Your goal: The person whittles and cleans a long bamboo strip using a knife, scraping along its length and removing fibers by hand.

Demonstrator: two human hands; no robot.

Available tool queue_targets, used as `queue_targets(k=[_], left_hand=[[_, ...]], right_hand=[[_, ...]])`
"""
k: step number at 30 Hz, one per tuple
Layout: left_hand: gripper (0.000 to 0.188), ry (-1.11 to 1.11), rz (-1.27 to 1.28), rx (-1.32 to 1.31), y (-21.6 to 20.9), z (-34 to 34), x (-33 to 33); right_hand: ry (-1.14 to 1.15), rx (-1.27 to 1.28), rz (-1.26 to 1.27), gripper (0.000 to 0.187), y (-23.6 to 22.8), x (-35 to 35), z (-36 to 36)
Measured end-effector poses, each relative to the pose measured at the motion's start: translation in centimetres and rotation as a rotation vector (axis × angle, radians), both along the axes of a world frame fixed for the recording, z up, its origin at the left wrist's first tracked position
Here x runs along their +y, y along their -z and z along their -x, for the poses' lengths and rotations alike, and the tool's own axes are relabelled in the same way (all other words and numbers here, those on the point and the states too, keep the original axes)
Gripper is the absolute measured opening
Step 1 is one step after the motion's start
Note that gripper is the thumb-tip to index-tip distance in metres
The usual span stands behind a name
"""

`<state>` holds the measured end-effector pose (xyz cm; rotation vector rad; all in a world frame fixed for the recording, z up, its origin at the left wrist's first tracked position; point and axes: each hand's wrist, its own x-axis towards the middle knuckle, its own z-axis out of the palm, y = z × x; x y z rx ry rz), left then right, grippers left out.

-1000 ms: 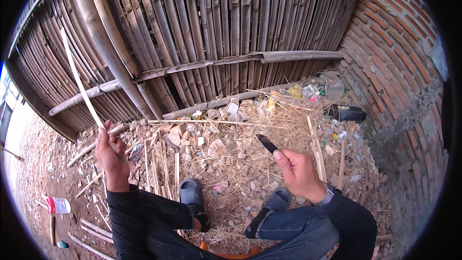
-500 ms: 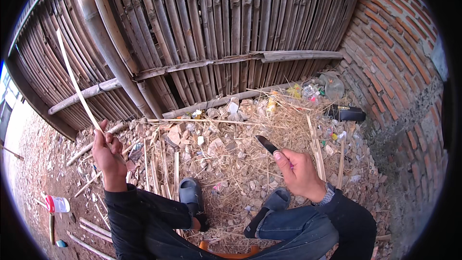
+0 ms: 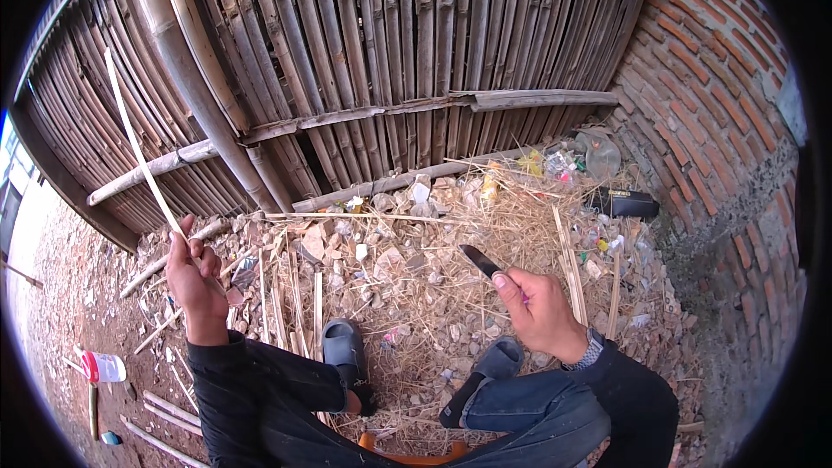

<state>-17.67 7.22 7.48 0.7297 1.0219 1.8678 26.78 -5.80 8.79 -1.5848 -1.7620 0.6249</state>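
Observation:
My left hand [image 3: 196, 281] is closed around the lower end of a long, pale bamboo strip [image 3: 139, 152], which rises up and to the left in front of the bamboo wall. In my right hand [image 3: 544, 315] is a knife [image 3: 482, 261] with a dark blade pointing up and to the left. My thumb lies along the base of the blade, and the handle is mostly hidden in my fist. Strip and knife are well apart, one on either side of my knees. Cut bamboo strips [image 3: 279, 303] lie on the ground beside my left hand.
A bamboo slat wall [image 3: 390, 43] stands ahead, and a brick wall [image 3: 719, 95] closes the right side. Stones, straw and shavings [image 3: 433, 295] cover the ground. A black case [image 3: 624, 203] lies near the bricks; a red-and-white container [image 3: 106, 367] is at the far left.
The bamboo strip's upper tip has shifted very slightly. Both hands and the knife stay practically where they were.

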Motion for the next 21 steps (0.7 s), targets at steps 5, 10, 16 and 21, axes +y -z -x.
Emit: queue_targets(k=[5, 10, 16, 21], left_hand=[[0.042, 0.008, 0.004, -0.002, -0.1, -0.1, 0.0], [0.042, 0.006, 0.018, -0.003, -0.1, -0.1, 0.0], [0.043, 0.019, 0.025, -0.01, 0.0, 0.0, 0.1], [0.041, -0.009, 0.026, -0.014, 0.0, -1.2, -0.3]], right_hand=[[-0.009, 0.003, 0.004, 0.044, 0.3, 0.1, -0.1], [-0.011, 0.003, 0.005, 0.045, 0.4, 0.1, -0.1], [-0.016, -0.007, 0.01, 0.045, 0.5, 0.1, -0.2], [-0.02, -0.003, 0.028, 0.045, 0.3, 0.1, 0.0]])
